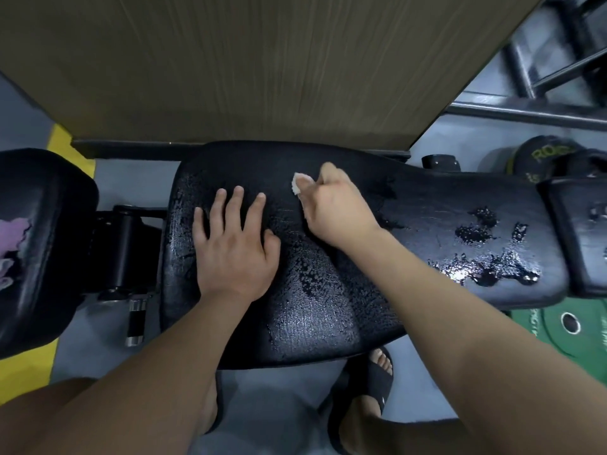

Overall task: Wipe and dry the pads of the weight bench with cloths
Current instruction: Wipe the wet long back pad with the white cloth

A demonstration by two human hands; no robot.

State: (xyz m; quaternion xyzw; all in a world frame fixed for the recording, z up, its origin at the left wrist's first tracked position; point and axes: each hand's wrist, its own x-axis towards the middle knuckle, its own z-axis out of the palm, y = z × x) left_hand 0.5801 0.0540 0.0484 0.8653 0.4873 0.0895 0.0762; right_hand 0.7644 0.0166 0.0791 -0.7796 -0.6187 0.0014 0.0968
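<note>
right hand [331, 208] at frame centre, fingers curled round a small white cloth [297, 185], pressing it onto the wet black bench pad [312, 310] to wipe | left hand [233, 244] spread flat just left, likely bracing | pink cloth [13, 231] waits on far-left pad [42, 257], probably for drying

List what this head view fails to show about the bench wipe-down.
All in the head view:
- white cloth: mostly hidden inside the right hand; size unclear.
- main pad beneath the left hand: covered by the palm; wet or dry unknown.
- purple cloth on the left pad: cut off by the left edge.
- weight plate lettering: blurred, partly behind the main pad.
</note>
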